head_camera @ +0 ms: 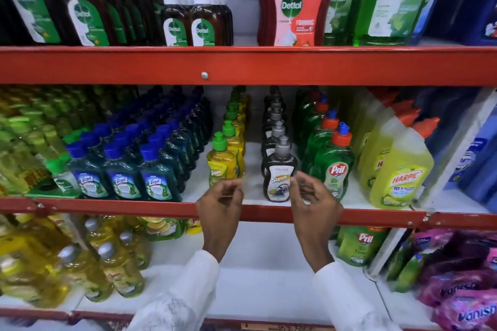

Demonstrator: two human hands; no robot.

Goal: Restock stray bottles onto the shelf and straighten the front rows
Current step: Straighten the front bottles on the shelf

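White-sleeved, the left hand (219, 205) and right hand (313, 203) hover empty with loosely curled, parted fingers before the middle shelf's red front edge (121, 208), just behind which stand the yellow Super bottle (222, 166) and the black Super bottle (278, 172), each fronting its row.

middle shelf (250, 208) front edge: Lizol bottles (122, 180) left | Super bottle (222, 166) | pump bottle (278, 169) | Pril bottle (334, 166) | Harpic bottle (398, 169) right
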